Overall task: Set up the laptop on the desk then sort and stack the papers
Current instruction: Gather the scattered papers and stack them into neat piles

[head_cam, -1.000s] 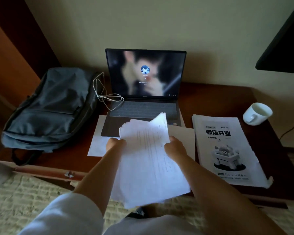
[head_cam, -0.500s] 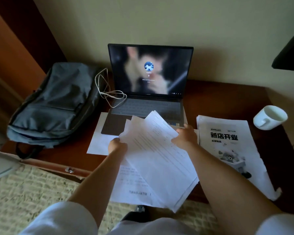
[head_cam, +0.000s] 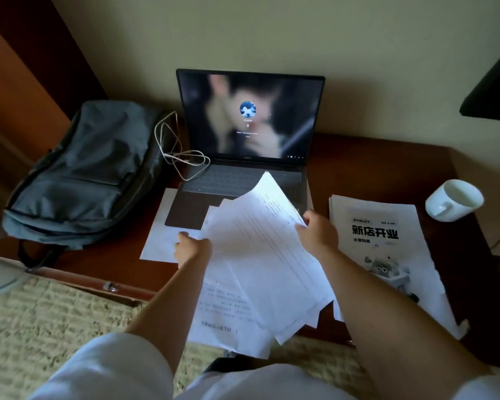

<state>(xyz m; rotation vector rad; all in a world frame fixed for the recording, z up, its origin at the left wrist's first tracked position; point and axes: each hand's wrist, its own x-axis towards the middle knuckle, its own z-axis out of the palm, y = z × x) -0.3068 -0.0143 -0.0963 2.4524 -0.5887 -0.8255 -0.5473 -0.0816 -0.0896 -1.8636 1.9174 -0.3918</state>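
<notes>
An open laptop (head_cam: 243, 145) stands at the back of the dark wooden desk (head_cam: 373, 163), its screen lit. In front of it I hold a loose, fanned bundle of white papers (head_cam: 266, 261) above the desk's front edge. My left hand (head_cam: 192, 251) grips the bundle's left edge. My right hand (head_cam: 318, 233) grips its upper right edge. A printed sheet (head_cam: 228, 319) hangs lowest in the bundle. A stack of flyers with bold black characters (head_cam: 384, 249) lies on the desk to the right. One white sheet (head_cam: 159, 235) lies flat under the laptop's front left corner.
A grey backpack (head_cam: 84, 174) lies on the desk's left part, with a white cable (head_cam: 179, 157) looped beside the laptop. A white mug (head_cam: 452, 200) lies tipped at the right. A dark screen corner (head_cam: 494, 88) juts in at upper right. Woven carpet (head_cam: 46, 316) lies below.
The bundle has fanned out and turned clockwise, its top corner now pointing toward the keyboard. My right hand moved up and right along its edge. The printed sheet has slipped down into view.
</notes>
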